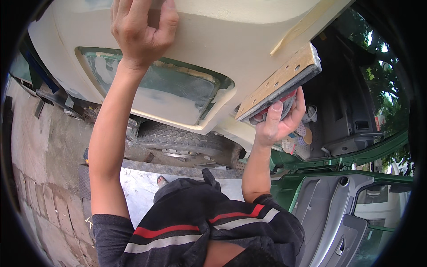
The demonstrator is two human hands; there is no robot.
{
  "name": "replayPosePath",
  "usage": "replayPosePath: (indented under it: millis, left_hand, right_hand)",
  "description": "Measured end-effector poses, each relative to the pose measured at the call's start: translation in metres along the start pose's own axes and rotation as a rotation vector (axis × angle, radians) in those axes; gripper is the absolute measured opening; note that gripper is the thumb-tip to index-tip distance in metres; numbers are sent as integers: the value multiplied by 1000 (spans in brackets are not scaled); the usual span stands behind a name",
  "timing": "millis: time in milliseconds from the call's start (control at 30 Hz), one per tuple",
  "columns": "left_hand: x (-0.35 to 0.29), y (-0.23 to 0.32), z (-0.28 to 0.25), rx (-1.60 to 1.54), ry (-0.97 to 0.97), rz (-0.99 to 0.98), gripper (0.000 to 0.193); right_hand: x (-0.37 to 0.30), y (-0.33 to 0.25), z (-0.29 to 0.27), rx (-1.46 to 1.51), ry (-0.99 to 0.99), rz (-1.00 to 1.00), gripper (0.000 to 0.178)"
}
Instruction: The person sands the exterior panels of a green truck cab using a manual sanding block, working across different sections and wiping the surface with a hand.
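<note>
My right hand (280,120) grips a long sanding block (280,82) from below, thumb on the near side of its red and dark grip. The tan abrasive face with round holes is turned up, and the block tilts near the edge of the cab opening. My left hand (147,33) lies on the cream-coated vehicle panel (209,42), fingers stretched toward the upper edge of the picture and thumb apart; some fingertips are cut off. Below it, a recessed area (178,89) of the panel shows green paint and pale, patchy filler.
A tyre (178,135) sits beneath the panel. At right, an opened green door (324,213) with grey trim stands beside the dark cab interior (338,98). Round discs (304,133) lie by the cab's sill. A pale platform (138,182) is under me, with brick paving (49,204) at left.
</note>
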State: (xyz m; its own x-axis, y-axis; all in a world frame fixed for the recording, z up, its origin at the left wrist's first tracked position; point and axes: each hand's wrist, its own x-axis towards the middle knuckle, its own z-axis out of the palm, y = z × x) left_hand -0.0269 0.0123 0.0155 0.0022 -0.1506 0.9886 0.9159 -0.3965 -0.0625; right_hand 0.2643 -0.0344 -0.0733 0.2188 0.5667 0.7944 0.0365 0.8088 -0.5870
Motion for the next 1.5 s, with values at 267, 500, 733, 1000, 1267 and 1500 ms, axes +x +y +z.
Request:
replayPosePath:
  millis: [267,500,733,1000,1267,1500]
  left_hand:
    - [1,-1,9,-63,-12,-5,32]
    - [5,4,-1,-53,-73,-28,35]
    - [3,5,2,3,-123,-42,34]
    - [3,11,-2,61,-155,-32,35]
    - [3,11,-3,90,-174,-36,37]
    - [0,10,2,55,-178,-57,38]
  right_hand:
    - [-32,36,-25,-149,-153,-264,57]
    - [-16,17,-10,-89,-93,-320,53]
    - [41,-1,-1,-49,-94,-334,56]
    - [16,15,-10,7,-102,-333,59]
    - [-38,41,-24,3,-155,-265,63]
    - [28,0,-10,2,-96,-281,64]
